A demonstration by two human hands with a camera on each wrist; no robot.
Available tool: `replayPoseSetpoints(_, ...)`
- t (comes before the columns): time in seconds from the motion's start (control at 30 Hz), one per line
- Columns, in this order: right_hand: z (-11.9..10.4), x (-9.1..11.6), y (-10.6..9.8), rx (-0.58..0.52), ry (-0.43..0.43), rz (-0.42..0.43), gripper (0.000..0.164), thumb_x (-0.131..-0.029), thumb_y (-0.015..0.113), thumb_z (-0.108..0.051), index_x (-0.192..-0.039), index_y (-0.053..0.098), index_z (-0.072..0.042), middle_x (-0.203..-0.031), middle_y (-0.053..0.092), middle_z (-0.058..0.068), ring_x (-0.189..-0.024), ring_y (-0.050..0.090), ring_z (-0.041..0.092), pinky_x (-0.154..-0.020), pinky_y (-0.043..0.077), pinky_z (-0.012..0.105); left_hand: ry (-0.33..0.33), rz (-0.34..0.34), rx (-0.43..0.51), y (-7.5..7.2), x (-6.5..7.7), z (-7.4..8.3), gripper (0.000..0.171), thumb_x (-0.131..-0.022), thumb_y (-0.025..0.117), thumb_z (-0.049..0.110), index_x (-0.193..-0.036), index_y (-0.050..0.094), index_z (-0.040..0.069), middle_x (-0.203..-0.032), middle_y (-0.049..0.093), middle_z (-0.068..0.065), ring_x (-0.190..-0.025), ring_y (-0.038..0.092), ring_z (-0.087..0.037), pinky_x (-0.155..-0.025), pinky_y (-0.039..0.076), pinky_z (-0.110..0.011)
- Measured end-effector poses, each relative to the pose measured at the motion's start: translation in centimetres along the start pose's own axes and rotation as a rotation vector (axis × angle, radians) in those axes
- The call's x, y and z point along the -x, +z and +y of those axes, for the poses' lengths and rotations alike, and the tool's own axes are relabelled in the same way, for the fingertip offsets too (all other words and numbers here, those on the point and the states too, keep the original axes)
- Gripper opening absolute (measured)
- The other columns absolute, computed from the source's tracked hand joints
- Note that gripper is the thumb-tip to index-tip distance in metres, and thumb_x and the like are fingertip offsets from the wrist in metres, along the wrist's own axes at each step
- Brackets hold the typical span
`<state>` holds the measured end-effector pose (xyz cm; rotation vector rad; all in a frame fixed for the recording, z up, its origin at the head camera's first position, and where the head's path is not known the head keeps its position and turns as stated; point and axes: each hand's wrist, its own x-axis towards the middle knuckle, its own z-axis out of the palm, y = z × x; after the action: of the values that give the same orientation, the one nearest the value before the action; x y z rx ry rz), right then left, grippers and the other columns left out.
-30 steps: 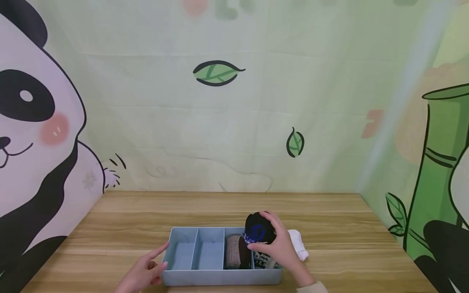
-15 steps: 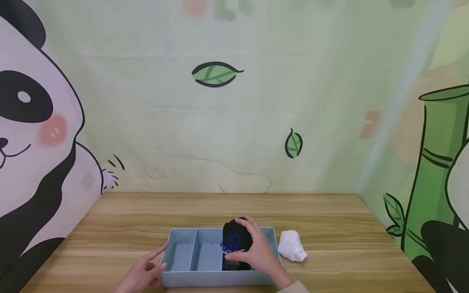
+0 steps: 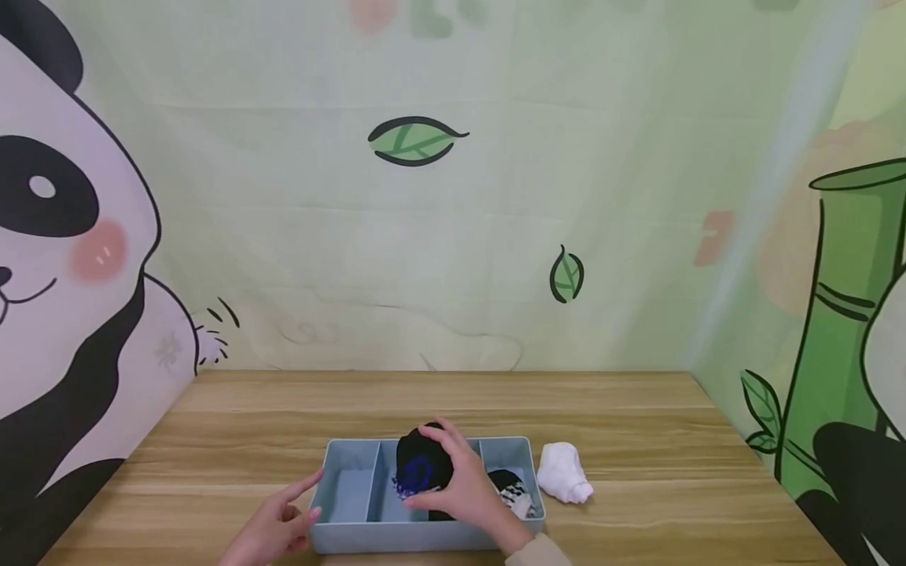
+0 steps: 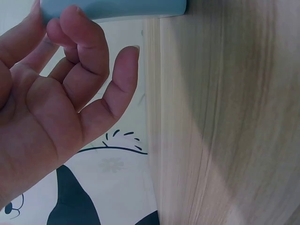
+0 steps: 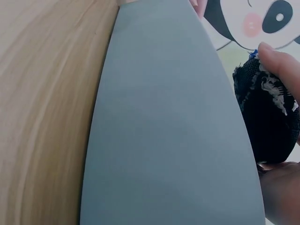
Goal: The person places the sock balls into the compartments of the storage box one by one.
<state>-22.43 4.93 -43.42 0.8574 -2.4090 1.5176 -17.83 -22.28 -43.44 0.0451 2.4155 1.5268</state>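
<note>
My right hand (image 3: 463,483) grips a rolled black sock (image 3: 422,464) with a blue pattern, thumb on the near side and fingers over the far side. It is above the blue-grey divided box (image 3: 425,538), over the second compartment from the left and the divider beside it. In the right wrist view the sock (image 5: 267,117) shows frayed white threads at its edge. My left hand (image 3: 272,523) touches the box's left end with index finger and thumb, its other fingers loosely bent. A black-and-white patterned sock (image 3: 515,495) lies in the rightmost compartment. My right hand mostly hides the third compartment.
A rolled white sock (image 3: 564,473) lies on the wooden table (image 3: 637,440) just right of the box. Behind the table hangs a pale green backdrop (image 3: 453,236) printed with a panda, leaves and bamboo.
My right hand has carried the black sock leftward, from above the rightmost compartment to over the second one. My left hand has stayed at the box's left end.
</note>
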Motion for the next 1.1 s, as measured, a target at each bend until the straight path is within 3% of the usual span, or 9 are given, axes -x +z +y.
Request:
replayPoseSetpoints(0.13, -0.3, -0.3, 0.6, 0.039, -0.004, -0.05, 0.078, -0.058, 0.084, -0.029, -0.127, 0.048, -0.017, -0.138, 0.03, 0.012, -0.117, 0.038, 0.035, -0.085, 0.036, 0.053, 0.021, -0.011, -0.013, 0.0, 0.0, 0.0, 0.061, -0.089, 0.055, 0.016, -0.137, 0.022, -0.005, -0.059, 0.04, -0.004, -0.057, 0.045, -0.019, -0.057, 0.04, -0.032)
replayPoseSetpoints(0.4, -0.3, -0.7, 1.5, 0.155, 0.012, -0.14, 0.08, -0.058, 0.084, -0.031, -0.128, 0.047, -0.017, -0.138, 0.029, 0.01, -0.118, 0.038, 0.032, -0.086, 0.036, 0.052, -0.017, -0.003, -0.015, 0.1, -0.2, 0.1, 0.061, -0.089, 0.055, 0.017, -0.137, 0.024, -0.002, -0.06, 0.042, -0.005, -0.058, 0.046, -0.019, -0.058, 0.04, -0.032)
replayPoseSetpoints(0.57, -0.4, -0.9, 1.8, 0.191, 0.036, -0.163, 0.08, -0.058, 0.083, -0.035, -0.128, 0.047, -0.018, -0.138, 0.03, 0.013, -0.117, 0.039, 0.034, -0.084, 0.033, 0.058, -0.038, 0.015, -0.014, 0.2, -0.2, 0.2, 0.06, -0.089, 0.055, 0.017, -0.137, 0.025, -0.002, -0.061, 0.042, -0.006, -0.058, 0.046, -0.02, -0.058, 0.04, -0.032)
replayPoseSetpoints(0.8, 0.0, -1.1, 2.6, 0.255, 0.035, -0.187, 0.081, -0.06, 0.081, -0.04, -0.129, 0.047, -0.015, -0.137, 0.031, 0.014, -0.112, 0.044, 0.036, -0.086, 0.038, 0.049, -0.076, 0.058, -0.042, 0.4, -0.2, 0.1, 0.06, -0.088, 0.057, 0.017, -0.137, 0.028, 0.001, -0.061, 0.041, -0.006, -0.058, 0.046, -0.021, -0.059, 0.04, -0.032)
replayPoseSetpoints(0.93, 0.1, -1.2, 2.8, 0.26, 0.054, -0.203, 0.08, -0.062, 0.079, -0.041, -0.13, 0.045, -0.017, -0.138, 0.03, 0.014, -0.112, 0.044, 0.038, -0.085, 0.038, 0.05, -0.103, 0.07, -0.034, 0.5, -0.2, 0.2, 0.059, -0.088, 0.057, 0.016, -0.138, 0.028, 0.002, -0.063, 0.041, -0.007, -0.06, 0.046, -0.021, -0.06, 0.04, -0.032)
replayPoseSetpoints(1.1, 0.1, -1.3, 2.9, 0.254, 0.062, -0.226, 0.079, -0.064, 0.078, -0.041, -0.131, 0.044, -0.018, -0.14, 0.027, 0.015, -0.115, 0.041, 0.037, -0.086, 0.038, 0.048, -0.078, 0.047, -0.006, 0.3, -0.1, 0.2, 0.059, -0.089, 0.056, 0.016, -0.138, 0.026, 0.0, -0.062, 0.04, -0.006, -0.059, 0.045, -0.02, -0.06, 0.041, -0.031)
